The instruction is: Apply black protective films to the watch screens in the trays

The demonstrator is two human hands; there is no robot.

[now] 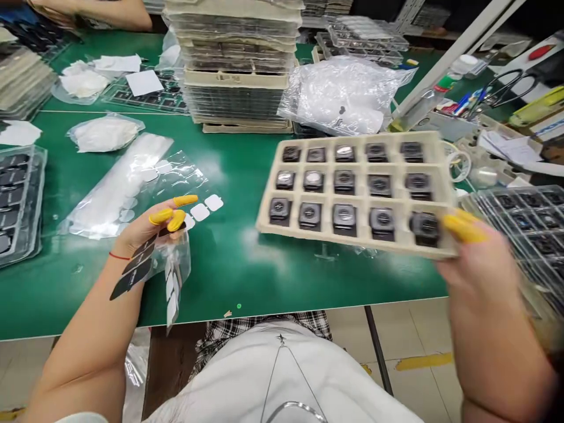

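Grasping beige tray of black modules by its right end in fingers of right hand, over right part of worktop, pinching film of dark labels in left hand, toward front edge.

A white shirt is marked with a small dark star; black-and-white checked cloth is worn below; yellow finger covers are worn on the left hand and right hand; the left wrist is ringed by a thin red cord.
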